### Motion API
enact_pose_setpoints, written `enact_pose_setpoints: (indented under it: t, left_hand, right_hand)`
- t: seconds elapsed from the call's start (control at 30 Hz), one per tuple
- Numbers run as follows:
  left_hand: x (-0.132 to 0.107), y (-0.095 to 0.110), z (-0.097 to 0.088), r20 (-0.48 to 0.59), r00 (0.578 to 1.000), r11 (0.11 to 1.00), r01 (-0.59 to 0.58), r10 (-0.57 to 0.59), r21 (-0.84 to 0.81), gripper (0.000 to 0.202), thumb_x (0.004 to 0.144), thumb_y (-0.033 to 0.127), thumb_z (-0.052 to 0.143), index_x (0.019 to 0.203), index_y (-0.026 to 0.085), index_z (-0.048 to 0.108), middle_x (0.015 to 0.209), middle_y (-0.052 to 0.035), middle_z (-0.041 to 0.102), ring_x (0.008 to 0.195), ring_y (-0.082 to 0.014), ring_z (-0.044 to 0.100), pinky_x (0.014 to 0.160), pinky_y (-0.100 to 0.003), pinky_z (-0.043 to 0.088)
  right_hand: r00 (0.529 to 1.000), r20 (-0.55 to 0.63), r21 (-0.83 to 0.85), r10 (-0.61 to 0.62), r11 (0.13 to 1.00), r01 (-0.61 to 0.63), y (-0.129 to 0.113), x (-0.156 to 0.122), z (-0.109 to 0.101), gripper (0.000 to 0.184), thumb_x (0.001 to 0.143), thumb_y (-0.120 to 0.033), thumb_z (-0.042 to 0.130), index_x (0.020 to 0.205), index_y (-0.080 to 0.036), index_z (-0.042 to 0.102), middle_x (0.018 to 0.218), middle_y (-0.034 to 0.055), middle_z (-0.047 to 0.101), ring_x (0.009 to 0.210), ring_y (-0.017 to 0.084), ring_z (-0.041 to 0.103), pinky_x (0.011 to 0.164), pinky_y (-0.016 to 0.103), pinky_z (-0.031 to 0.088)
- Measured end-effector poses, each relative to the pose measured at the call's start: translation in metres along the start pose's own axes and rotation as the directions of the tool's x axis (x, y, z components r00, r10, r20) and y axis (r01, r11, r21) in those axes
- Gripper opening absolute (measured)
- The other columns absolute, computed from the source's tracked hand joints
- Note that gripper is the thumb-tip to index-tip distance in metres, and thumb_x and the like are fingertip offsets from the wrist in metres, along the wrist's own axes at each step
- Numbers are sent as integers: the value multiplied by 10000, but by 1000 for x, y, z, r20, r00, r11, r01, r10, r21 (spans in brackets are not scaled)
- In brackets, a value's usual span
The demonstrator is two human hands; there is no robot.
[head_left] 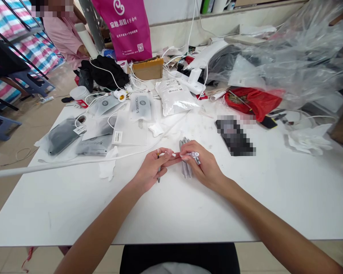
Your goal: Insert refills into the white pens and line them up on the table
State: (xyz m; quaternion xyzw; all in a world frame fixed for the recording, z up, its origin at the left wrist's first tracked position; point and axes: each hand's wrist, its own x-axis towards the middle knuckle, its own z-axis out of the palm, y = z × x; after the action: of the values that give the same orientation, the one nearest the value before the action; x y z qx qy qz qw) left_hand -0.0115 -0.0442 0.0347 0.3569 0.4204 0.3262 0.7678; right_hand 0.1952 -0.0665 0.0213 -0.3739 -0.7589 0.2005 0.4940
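Observation:
My left hand [150,169] is closed round a slim dark pen-like stick [159,179] that points down toward the table. A small white piece [173,154] shows at its thumb and fingertips. Close beside it, my right hand [204,163] is closed on a slim tube with a clear, whitish end [194,154]. The fingertips of both hands almost meet. Under and beside my right hand lies a bundle of grey, see-through pen-like sticks [186,169], partly covered by the fingers.
A phone [234,137] lies right on the white table [171,213]. Bagged packets [141,106], a white plastic parcel [175,99] and a red bag [263,102] sit farther back. A white cable [74,164] crosses the left side. Another person [64,34] sits at the far left.

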Motion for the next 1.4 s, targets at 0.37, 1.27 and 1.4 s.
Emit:
enact_pose_setpoints:
  t: [0.37,1.27,1.4]
  left_hand:
    - [-3,9,3,-87,988,991,-128,125,-29,405,896,506,860,898,182,618,1340,-196,753,1357,-359,695,426,-194,162]
    - [-1,1,6,-91,994,998,-58,60,23,473,822,534,909,970,195,615,1210,-160,772,1248,-330,755,410,-198,151]
    - [0,0,3,-86,995,998,-59,57,-19,443,854,511,892,975,189,613,1273,-180,765,1270,-330,745,412,-200,149]
  right_hand:
    - [885,-100,133,455,888,-441,5,-8,-3,245,1136,-522,427,1114,-280,460,778,-38,568,576,135,466,538,288,400]
    - [999,-27,-103,17,994,-20,5,-5,4,201,1024,-168,653,1197,-230,737,887,34,685,646,119,585,532,263,523]
    - [1000,-21,-126,0,992,-2,6,-6,5,289,1017,-140,640,1274,-247,717,868,24,651,637,119,567,491,249,483]
